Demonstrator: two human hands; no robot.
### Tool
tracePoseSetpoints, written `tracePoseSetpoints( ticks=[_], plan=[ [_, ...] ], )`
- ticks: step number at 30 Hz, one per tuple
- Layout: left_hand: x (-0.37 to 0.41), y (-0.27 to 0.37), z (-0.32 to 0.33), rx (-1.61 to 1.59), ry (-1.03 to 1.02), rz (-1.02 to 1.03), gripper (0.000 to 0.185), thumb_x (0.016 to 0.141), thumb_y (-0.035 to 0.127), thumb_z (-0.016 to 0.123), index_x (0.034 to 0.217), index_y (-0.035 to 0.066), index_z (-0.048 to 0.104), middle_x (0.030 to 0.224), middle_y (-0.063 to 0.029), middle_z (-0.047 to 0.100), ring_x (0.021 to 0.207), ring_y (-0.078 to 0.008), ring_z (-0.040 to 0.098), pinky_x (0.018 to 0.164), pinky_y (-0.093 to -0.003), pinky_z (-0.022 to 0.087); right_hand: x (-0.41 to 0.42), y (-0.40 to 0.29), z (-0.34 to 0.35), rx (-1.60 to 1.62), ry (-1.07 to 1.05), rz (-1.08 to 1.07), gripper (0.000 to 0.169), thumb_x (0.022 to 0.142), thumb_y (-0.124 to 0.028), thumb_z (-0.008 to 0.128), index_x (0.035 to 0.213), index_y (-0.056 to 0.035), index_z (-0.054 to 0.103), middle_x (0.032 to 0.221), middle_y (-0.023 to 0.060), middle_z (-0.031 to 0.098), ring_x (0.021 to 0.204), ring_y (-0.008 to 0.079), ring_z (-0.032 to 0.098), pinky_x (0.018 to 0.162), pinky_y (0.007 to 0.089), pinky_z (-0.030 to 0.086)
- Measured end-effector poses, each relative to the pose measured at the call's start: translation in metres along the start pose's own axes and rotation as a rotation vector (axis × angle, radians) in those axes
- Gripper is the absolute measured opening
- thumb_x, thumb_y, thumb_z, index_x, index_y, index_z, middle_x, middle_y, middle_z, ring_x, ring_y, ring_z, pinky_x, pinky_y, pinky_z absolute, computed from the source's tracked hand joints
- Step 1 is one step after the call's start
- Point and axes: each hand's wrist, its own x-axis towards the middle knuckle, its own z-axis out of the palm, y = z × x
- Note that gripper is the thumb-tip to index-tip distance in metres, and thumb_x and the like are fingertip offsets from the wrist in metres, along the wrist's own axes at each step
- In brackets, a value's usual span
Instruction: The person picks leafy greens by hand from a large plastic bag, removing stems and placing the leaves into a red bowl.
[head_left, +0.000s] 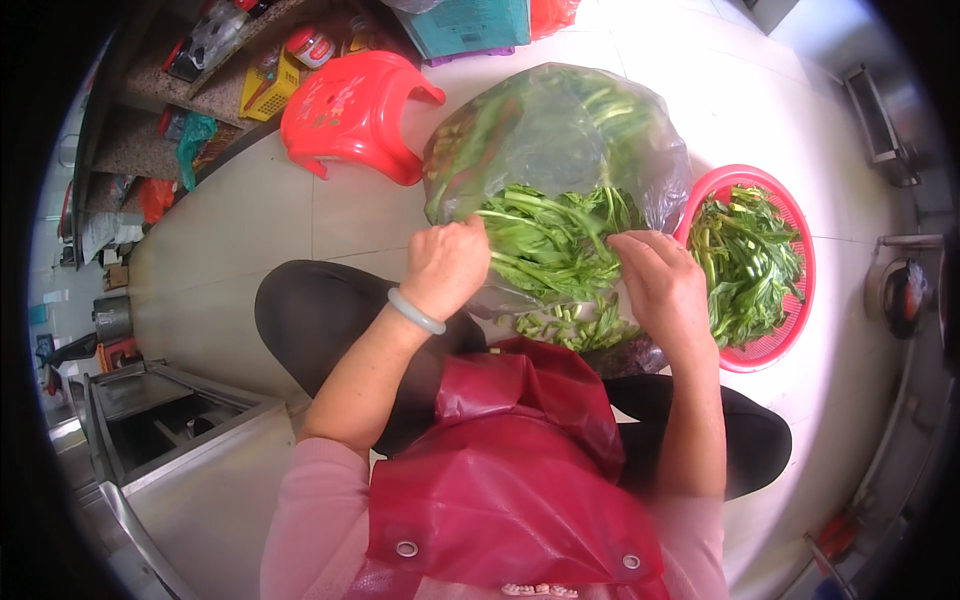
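Observation:
My left hand (450, 262), with a pale bangle at the wrist, is closed around the stem ends of a bunch of leafy greens (551, 240). At the bunch's right side is my right hand (664, 281), its fingers bent together at the leaves; whether they pinch anything is hidden. The bunch lies at the mouth of a large clear plastic bag (555, 142) filled with more greens. Below it, short cut stem pieces and leaves (577, 326) lie in front of my apron (510, 465). To the right, a red plastic colander basket (804, 300) holds loose greens (746, 270).
A red plastic stool (345, 112) stands on the tiled floor at upper left. Behind it are shelves with a yellow basket (271, 86) and a red-lidded jar (310, 46). A teal box (469, 26) sits beyond the bag. At lower left is a metal-framed unit (180, 420).

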Motion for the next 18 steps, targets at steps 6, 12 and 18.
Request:
tracePoseSetpoints(
  ticks=[6, 12, 18],
  plan=[
    [0.008, -0.006, -0.019, -0.343, 0.265, 0.016, 0.022, 0.096, 0.024, 0.061, 0.093, 0.002, 0.065, 0.067, -0.0103, 0.067, 0.059, -0.0263, 0.067, 0.054, -0.0405, 0.049, -0.017, 0.001, -0.021, 0.046, -0.013, 0.162, 0.020, 0.084, 0.006, 0.066, 0.103, -0.0010, 0.071, 0.097, 0.0137, 0.072, 0.085, 0.0315, 0.070, 0.074, 0.0372, 0.056],
    [-0.004, 0.012, -0.008, -1.522, -0.430, -0.308, 0.022, 0.102, 0.024, 0.057, 0.114, 0.006, 0.061, 0.075, 0.0038, 0.054, 0.064, -0.0033, 0.046, 0.055, -0.0194, 0.033, -0.025, 0.005, 0.007, 0.051, 0.192, -0.019, 0.032, 0.074, 0.012, 0.065, 0.103, -0.0016, 0.069, 0.095, 0.0129, 0.069, 0.082, 0.0308, 0.067, 0.071, 0.0385, 0.056],
    [-0.020, 0.048, 0.005, -1.774, -0.644, -0.307, 0.026, 0.106, 0.027, 0.049, 0.124, 0.009, 0.055, 0.085, 0.0029, 0.056, 0.071, -0.0031, 0.047, 0.058, -0.0177, 0.035, -0.022, -0.021, 0.033, -0.155, 0.117, -0.266, 0.035, 0.073, -0.019, 0.066, 0.106, -0.0100, 0.068, 0.114, 0.0036, 0.062, 0.105, 0.0218, 0.060, 0.090, 0.0401, 0.047]
  ],
)
